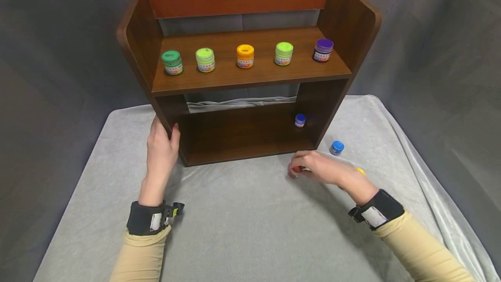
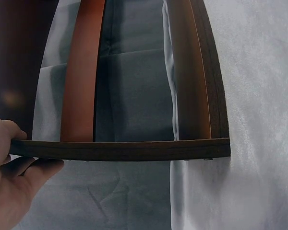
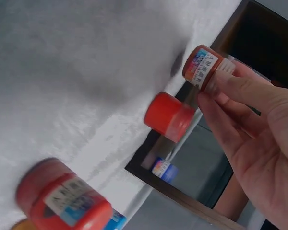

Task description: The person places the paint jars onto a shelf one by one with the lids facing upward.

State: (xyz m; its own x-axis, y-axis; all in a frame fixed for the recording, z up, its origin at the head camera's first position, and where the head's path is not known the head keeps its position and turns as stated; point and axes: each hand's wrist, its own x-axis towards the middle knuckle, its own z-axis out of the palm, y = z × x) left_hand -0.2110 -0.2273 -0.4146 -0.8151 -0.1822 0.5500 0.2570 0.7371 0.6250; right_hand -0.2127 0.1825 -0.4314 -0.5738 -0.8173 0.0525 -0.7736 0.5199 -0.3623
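A dark brown two-tier wooden shelf (image 1: 250,82) stands on the grey cloth. My left hand (image 1: 161,149) grips the edge of its left side panel, thumb on the inner face and fingers on the outer, as the left wrist view (image 2: 12,177) also shows. By the shelf's front right corner, my right hand (image 1: 318,166) pinches a small brownish-red paint jar (image 3: 200,68) with a white label between thumb and fingers. Beside that jar in the right wrist view sits a bright red paint jar (image 3: 165,115); in the head view the right hand mostly hides it.
Several paint jars line the upper board, among them a dark green (image 1: 172,62), an orange (image 1: 245,56) and a purple one (image 1: 322,50). A dark blue jar (image 1: 300,120) stands on the lower board. Right of the shelf are a blue jar (image 1: 336,147) and a yellow lid (image 1: 360,171).
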